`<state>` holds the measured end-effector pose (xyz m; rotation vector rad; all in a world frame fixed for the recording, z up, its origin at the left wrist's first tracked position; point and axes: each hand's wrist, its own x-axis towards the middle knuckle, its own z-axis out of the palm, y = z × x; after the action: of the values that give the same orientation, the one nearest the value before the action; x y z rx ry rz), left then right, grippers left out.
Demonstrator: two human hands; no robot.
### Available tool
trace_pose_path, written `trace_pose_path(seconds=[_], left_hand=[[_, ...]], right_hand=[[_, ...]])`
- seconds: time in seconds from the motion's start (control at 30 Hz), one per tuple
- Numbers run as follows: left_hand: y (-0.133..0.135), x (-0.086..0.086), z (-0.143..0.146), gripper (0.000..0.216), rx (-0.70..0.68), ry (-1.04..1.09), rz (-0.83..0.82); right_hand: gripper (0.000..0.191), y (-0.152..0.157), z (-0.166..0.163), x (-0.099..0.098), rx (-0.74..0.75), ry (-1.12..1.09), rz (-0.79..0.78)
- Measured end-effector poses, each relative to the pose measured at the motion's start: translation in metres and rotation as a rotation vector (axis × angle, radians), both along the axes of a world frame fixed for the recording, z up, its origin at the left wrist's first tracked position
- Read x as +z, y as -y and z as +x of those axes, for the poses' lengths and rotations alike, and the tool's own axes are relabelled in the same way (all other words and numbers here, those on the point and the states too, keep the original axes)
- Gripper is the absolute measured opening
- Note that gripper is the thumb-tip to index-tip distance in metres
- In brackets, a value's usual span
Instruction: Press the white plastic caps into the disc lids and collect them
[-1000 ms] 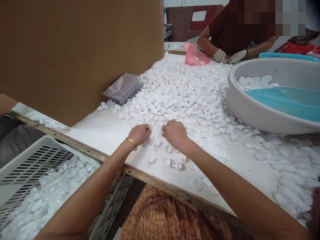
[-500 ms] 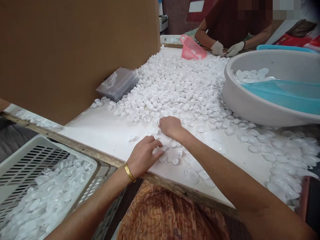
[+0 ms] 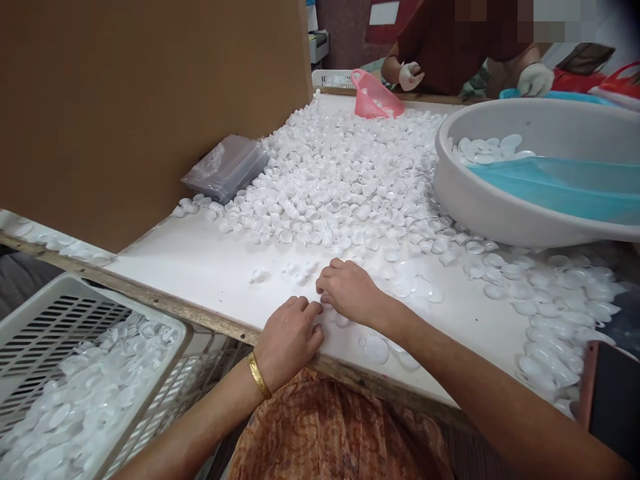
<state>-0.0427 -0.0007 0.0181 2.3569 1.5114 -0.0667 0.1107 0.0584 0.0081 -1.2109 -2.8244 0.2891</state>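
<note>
My left hand (image 3: pixel 290 339) rests at the near edge of the white table (image 3: pixel 210 263), fingers curled over small white plastic caps; a gold bangle is on its wrist. My right hand (image 3: pixel 350 290) lies just beyond it, fingers bent down onto the same small group of caps. What either hand encloses is hidden under the fingers. A broad heap of white caps (image 3: pixel 340 180) covers the table beyond both hands. A few loose caps (image 3: pixel 300 271) lie just left of my right hand.
A white slotted crate (image 3: pixel 60 373) holding caps stands low at my left. A brown cardboard wall (image 3: pixel 150 107) borders the left. A grey basin (image 3: pixel 500 200) with a blue scoop sits right. A pink scoop (image 3: pixel 375 97) and another person's gloved hands (image 3: pixel 410 75) are at the far end.
Both hands have drawn back from the heap's edge toward the near table edge, dragging a few caps along. The other person's gloved hands have lifted and parted.
</note>
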Motion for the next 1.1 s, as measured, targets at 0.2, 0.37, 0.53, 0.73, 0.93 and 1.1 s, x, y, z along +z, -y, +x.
trace_pose_path(seconds=[0.2, 0.37, 0.53, 0.73, 0.93, 1.1], left_hand=[[-0.004, -0.001, 0.002, 0.03, 0.026, -0.107, -0.045], [-0.01, -0.008, 0.002, 0.036, 0.001, -0.273, 0.013], [-0.013, -0.014, -0.008, 0.031, 0.07, -0.297, 0.135], [-0.02, -0.009, -0.028, 0.025, 0.187, -0.141, 0.176], [-0.031, -0.004, -0.025, 0.019, 0.188, 0.11, 0.235], [-0.044, -0.004, 0.012, 0.016, 0.014, 0.089, 0.277]], right_hand=[[0.011, 0.003, -0.008, -0.006, -0.104, -0.039, 0.202], [0.014, 0.007, -0.011, -0.012, -0.078, -0.038, 0.294], [0.017, 0.007, -0.013, -0.019, -0.045, -0.033, 0.34], [0.007, 0.025, -0.014, -0.015, 0.018, -0.052, 0.278], [0.014, 0.043, 0.018, -0.007, -0.178, -0.211, 0.249], [0.013, 0.028, 0.051, 0.003, -0.471, -0.256, 0.185]])
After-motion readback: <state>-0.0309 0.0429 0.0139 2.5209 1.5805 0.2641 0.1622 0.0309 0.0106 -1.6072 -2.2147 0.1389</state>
